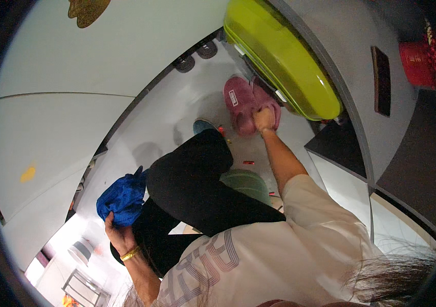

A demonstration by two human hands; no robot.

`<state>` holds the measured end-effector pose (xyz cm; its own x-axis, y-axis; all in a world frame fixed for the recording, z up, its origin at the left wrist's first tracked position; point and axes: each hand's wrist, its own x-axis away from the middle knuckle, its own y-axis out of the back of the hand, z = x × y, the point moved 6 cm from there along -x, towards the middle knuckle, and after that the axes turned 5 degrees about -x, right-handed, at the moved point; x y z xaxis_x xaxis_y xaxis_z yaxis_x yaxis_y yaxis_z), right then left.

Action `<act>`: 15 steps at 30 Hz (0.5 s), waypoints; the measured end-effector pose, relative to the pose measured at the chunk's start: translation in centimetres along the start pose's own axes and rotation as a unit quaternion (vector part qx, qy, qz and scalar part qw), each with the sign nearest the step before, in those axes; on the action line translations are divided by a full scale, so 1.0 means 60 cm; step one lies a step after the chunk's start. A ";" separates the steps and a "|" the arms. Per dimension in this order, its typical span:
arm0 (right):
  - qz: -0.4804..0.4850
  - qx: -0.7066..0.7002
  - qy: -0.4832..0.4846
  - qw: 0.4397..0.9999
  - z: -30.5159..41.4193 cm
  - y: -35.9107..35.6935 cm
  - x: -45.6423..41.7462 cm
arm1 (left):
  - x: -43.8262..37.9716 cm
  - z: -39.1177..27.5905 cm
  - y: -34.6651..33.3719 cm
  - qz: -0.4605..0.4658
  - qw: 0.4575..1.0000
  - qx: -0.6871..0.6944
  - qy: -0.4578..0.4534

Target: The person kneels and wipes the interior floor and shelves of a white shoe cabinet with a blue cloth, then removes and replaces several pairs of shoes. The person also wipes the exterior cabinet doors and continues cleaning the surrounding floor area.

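My left hand (121, 236) holds a bunched blue cloth (120, 201) beside my bent knee, with the thumb over its lower edge. A gold-coloured bracelet (130, 254) circles that wrist. Down at floor level, my right hand (265, 119) grips a pair of pink slippers. The left slipper (237, 96) bears a white-framed patch. Part of the other slipper (265, 96) is hidden by the hand and a lime-green lidded box (283, 53) above it.
White cabinet panels (60, 134) rise on the left, with dark shoes (184, 63) under their edge. A grey-blue shoe (203, 125) shows past my knee. Small red wrappers (248, 162) lie on the floor near a green plastic container (246, 182). A dark shelf board (337, 144) juts out at right.
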<state>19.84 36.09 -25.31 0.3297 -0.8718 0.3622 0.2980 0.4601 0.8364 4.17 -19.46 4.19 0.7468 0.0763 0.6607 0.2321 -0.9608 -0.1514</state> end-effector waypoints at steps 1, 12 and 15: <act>-0.008 -0.026 0.032 0.999 -0.017 0.021 0.024 | -0.003 0.000 -0.007 0.001 1.000 0.000 0.003; -0.070 -0.513 -0.119 0.847 -0.316 0.151 0.328 | -0.010 0.021 -0.055 0.032 0.999 -0.009 0.000; -0.113 -0.569 -0.136 0.803 -0.252 0.230 0.318 | -0.019 0.021 -0.061 0.052 0.998 -0.016 -0.009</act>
<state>43.81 28.31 -13.09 -0.0095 -0.8882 0.4594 0.9995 0.0057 0.0318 3.27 -15.70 3.09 0.7773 -0.0199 0.6289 0.1328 -0.9718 -0.1949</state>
